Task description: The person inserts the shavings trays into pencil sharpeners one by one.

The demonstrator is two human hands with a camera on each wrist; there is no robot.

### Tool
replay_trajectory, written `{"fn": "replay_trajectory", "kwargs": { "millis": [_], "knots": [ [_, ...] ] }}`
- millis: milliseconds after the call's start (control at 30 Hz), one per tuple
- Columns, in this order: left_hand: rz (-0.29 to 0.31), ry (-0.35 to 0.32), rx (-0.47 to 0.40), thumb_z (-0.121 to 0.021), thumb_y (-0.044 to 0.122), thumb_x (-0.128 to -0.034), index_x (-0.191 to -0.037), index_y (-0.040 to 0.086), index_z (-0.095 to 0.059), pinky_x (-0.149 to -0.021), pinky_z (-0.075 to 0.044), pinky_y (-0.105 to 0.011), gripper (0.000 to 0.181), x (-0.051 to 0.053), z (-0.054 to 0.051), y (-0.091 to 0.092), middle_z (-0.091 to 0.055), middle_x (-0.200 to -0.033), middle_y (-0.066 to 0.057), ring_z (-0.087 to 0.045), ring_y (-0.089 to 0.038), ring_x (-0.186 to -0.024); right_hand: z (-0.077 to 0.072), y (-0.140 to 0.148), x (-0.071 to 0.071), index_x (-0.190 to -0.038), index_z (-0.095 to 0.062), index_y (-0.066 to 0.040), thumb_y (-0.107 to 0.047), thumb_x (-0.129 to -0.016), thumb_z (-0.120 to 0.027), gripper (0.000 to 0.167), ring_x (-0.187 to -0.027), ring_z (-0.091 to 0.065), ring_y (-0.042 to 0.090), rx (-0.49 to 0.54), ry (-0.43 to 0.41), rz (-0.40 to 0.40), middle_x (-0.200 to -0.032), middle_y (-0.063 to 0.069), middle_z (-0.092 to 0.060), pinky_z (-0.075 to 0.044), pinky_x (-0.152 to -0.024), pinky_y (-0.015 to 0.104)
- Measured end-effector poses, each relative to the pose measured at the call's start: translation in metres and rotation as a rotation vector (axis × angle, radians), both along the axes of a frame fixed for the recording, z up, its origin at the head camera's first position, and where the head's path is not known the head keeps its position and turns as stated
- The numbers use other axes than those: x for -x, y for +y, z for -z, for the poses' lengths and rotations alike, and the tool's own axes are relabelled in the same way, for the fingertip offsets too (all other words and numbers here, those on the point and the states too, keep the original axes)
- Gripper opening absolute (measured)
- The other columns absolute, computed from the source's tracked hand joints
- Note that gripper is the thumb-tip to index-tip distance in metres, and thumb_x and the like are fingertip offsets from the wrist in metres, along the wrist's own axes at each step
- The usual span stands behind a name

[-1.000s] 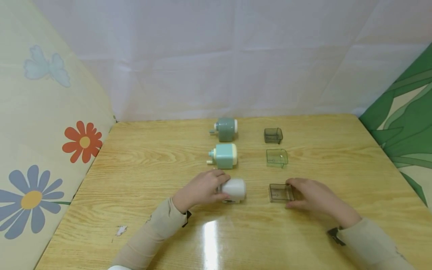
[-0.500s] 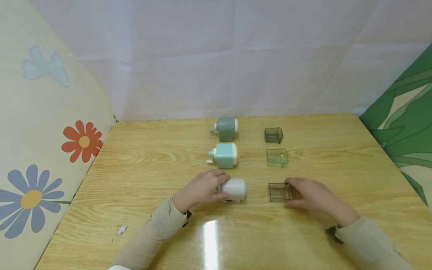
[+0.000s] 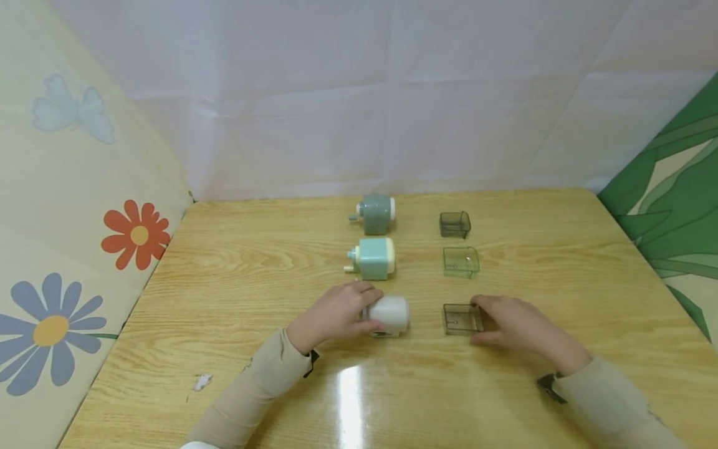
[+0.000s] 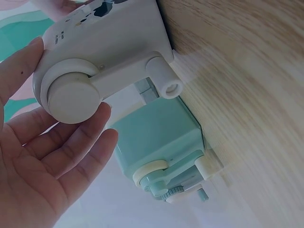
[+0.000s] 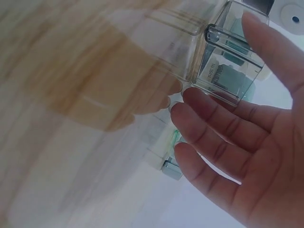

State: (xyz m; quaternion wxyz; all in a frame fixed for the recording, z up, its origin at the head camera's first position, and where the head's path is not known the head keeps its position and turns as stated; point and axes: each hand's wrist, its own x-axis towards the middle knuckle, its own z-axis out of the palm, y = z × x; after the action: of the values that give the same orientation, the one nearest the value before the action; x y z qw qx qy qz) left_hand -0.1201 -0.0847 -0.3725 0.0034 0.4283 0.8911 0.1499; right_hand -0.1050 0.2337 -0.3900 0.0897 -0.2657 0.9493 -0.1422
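My left hand (image 3: pixel 339 318) holds a white crank pencil sharpener (image 3: pixel 391 315) at its crank end, thumb on one side and fingers on the other. In the left wrist view the sharpener's round hub and crank handle (image 4: pixel 164 78) face the palm. To the right, my right hand (image 3: pixel 518 327) pinches the near end of a clear brownish shavings drawer (image 3: pixel 461 319) between thumb and fingers, low at the tabletop. In the right wrist view the drawer (image 5: pixel 232 52) is see-through. A gap of bare wood separates drawer and sharpener.
Behind the white sharpener lie a mint-green sharpener (image 3: pixel 374 259) and a dark teal one (image 3: pixel 377 214), cranks to the left. A clear green drawer (image 3: pixel 460 262) and a smoky grey drawer (image 3: pixel 454 224) sit to their right. A paper scrap (image 3: pixel 202 382) lies front left.
The right hand has slid slightly left with the brownish drawer, narrowing the gap to the white sharpener. The left hand and its sharpener stay in place.
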Motion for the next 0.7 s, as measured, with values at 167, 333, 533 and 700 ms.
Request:
{"fn": "replay_trajectory", "kwargs": {
  "millis": [167, 333, 533, 700],
  "knots": [
    [-0.003, 0.004, 0.001, -0.070, 0.036, -0.0789, -0.114, 0.001, -0.060, -0.079, -0.050, -0.028, 0.050, -0.0002, 0.0002, 0.0002, -0.061, -0.109, -0.011, -0.059, -0.019, -0.093, 0.0015, -0.0007, 0.0006, -0.109, -0.057, 0.005, -0.040, -0.068, -0.076, 0.063, -0.088, -0.061, 0.031, -0.011, 0.001, 0.002, -0.101, 0.018, -0.063, -0.050, -0.076, 0.047],
    [-0.002, 0.008, 0.000, -0.069, 0.036, -0.0790, -0.113, 0.000, -0.060, -0.079, -0.050, -0.028, 0.051, -0.0004, 0.0005, -0.0002, -0.061, -0.109, -0.011, -0.059, -0.019, -0.093, 0.0007, -0.0013, 0.0006, -0.109, -0.057, 0.006, -0.038, -0.068, -0.076, 0.062, -0.087, -0.061, 0.031, -0.006, -0.003, 0.003, -0.099, 0.017, -0.063, -0.050, -0.075, 0.047],
    [-0.007, -0.001, 0.001, -0.069, 0.036, -0.0791, -0.113, 0.000, -0.060, -0.080, -0.050, -0.028, 0.051, -0.0005, -0.0001, -0.0002, -0.061, -0.109, -0.011, -0.059, -0.019, -0.093, -0.0008, -0.0032, 0.0006, -0.110, -0.056, 0.006, -0.040, -0.069, -0.075, 0.064, -0.086, -0.061, 0.030, -0.007, -0.011, 0.000, -0.099, 0.017, -0.063, -0.050, -0.075, 0.046],
    [-0.009, -0.001, 0.004, -0.069, 0.037, -0.0792, -0.114, 0.000, -0.060, -0.080, -0.050, -0.028, 0.051, -0.0007, -0.0003, -0.0001, -0.061, -0.109, -0.011, -0.059, -0.019, -0.093, -0.0014, -0.0049, 0.0003, -0.110, -0.057, 0.006, -0.042, -0.069, -0.074, 0.065, -0.086, -0.061, 0.030, -0.011, -0.007, -0.003, -0.100, 0.017, -0.063, -0.051, -0.074, 0.045]
  ]
}}
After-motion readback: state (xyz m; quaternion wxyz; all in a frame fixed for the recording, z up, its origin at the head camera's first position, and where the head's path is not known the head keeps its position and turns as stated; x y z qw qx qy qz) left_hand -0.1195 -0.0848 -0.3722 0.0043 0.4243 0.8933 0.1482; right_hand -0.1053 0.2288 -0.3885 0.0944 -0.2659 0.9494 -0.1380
